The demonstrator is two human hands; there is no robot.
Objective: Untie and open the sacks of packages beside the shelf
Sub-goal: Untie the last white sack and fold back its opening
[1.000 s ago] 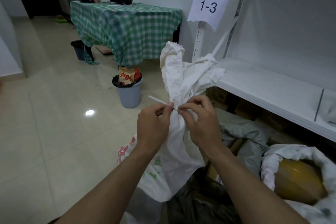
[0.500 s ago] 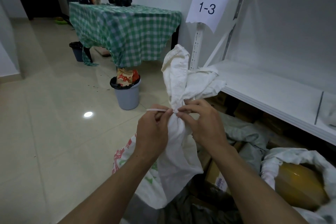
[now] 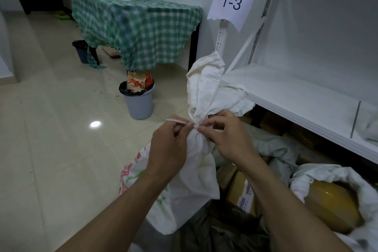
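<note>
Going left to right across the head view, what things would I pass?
Dark bin → grey bin of wrappers → left hand → tied sack's neck → right hand → open sack holding a yellow parcel.

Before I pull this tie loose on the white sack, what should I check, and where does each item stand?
1. Left hand pinches the free tail of the tie: ok.
2. Right hand pinches the tie at the neck: ok.
3. White sack neck opened: not ok, cinched tight.
4. Tie lock released: cannot tell, fingertips cover it.
5. Neighbouring sack open, yellow package showing: ok.
</note>
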